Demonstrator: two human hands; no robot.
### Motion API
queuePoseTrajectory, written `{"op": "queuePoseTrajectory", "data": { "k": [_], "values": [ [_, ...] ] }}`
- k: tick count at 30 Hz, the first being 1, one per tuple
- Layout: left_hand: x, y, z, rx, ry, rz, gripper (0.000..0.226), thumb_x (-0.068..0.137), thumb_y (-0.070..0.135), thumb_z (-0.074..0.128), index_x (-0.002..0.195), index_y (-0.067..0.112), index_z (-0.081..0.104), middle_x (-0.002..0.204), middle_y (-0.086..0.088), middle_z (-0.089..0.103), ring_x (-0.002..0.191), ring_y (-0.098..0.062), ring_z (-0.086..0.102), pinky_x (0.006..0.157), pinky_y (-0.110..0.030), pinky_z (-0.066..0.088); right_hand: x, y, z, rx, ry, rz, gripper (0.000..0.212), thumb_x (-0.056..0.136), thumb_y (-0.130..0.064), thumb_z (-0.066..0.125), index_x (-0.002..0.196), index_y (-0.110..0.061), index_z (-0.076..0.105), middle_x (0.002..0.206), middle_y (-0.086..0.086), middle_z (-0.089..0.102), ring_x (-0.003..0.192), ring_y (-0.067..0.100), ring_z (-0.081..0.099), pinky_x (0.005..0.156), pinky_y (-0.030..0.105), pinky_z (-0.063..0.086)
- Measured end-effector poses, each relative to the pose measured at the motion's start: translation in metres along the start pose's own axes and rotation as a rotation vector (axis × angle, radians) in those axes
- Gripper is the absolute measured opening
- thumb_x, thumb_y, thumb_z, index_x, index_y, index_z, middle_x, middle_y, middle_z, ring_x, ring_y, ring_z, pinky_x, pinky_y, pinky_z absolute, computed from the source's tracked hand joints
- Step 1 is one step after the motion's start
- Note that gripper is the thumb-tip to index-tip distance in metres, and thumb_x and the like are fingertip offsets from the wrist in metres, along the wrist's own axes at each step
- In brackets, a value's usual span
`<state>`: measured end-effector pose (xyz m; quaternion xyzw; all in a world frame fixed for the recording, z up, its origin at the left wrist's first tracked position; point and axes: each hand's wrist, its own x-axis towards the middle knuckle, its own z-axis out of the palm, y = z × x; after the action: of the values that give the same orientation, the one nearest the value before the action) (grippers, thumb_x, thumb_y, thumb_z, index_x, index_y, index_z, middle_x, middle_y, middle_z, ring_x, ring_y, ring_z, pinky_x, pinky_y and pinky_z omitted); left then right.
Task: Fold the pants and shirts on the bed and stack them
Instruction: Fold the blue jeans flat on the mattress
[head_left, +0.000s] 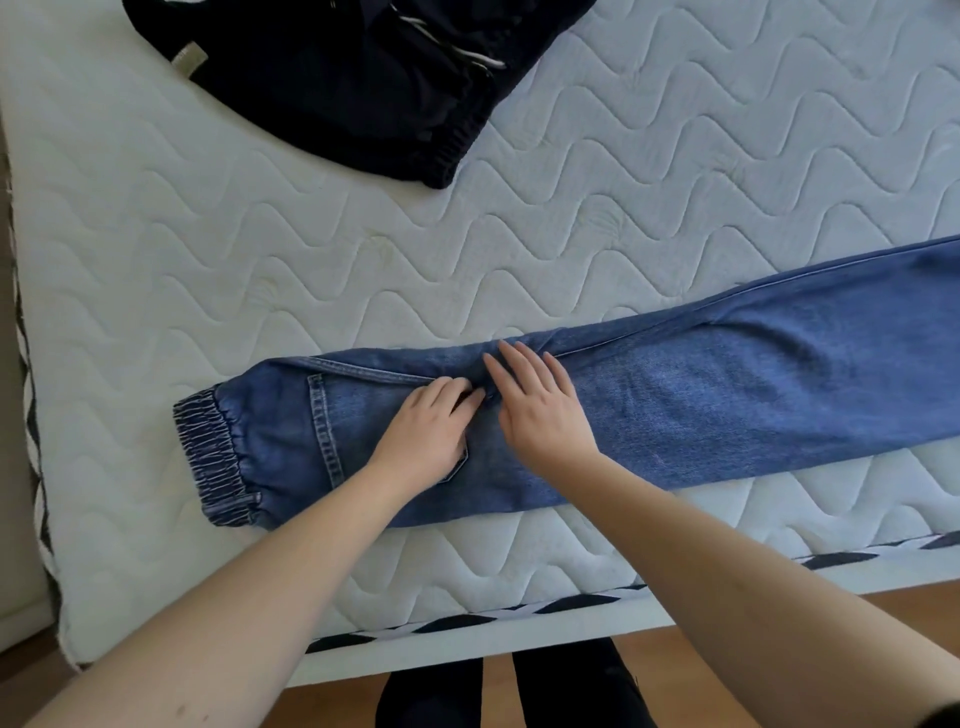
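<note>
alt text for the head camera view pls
Both hands, left hand and right hand, press on blue jeans laid lengthwise along the near edge of a white quilted mattress. A dark folded garment lies farther back.
</note>
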<state>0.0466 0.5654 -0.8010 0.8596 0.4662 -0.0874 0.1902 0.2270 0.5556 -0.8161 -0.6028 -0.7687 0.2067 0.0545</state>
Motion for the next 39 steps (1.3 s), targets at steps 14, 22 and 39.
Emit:
{"op": "queuePoseTrajectory", "data": {
  "k": [14, 22, 39],
  "values": [
    [0.010, 0.000, 0.002, 0.128, 0.106, 0.033, 0.053, 0.090, 0.027, 0.062, 0.138, 0.009, 0.052, 0.131, -0.011, 0.052, 0.121, -0.032, 0.049, 0.108, -0.046, 0.036, -0.003, 0.116, -0.033, -0.070, 0.005, 0.566, 0.057, 0.104, -0.047, 0.024, 0.156, -0.025, 0.019, 0.165, 0.001, 0.009, 0.151, 0.017, 0.001, 0.118, 0.038, -0.011],
    [0.043, 0.022, -0.008, -0.073, 0.154, -0.133, 0.028, 0.086, 0.040, 0.069, 0.083, 0.012, 0.064, 0.126, -0.012, 0.054, 0.117, -0.031, 0.051, 0.098, -0.045, 0.041, 0.001, 0.099, -0.057, 0.900, 0.244, 1.082, 0.029, 0.101, -0.040, 0.041, 0.108, -0.017, 0.057, 0.101, 0.001, 0.067, 0.082, 0.010, 0.064, 0.066, 0.027, 0.051],
    [0.112, 0.014, -0.031, -0.470, 0.137, -0.422, 0.032, 0.101, 0.028, 0.048, 0.073, 0.013, 0.054, 0.075, 0.001, 0.050, 0.074, -0.022, 0.050, 0.058, -0.033, 0.030, 0.057, 0.135, -0.067, 1.418, 0.227, 1.211, 0.016, 0.097, -0.012, 0.059, 0.110, -0.006, 0.052, 0.085, 0.012, 0.062, 0.067, 0.019, 0.068, 0.053, 0.026, 0.058]
  ]
}}
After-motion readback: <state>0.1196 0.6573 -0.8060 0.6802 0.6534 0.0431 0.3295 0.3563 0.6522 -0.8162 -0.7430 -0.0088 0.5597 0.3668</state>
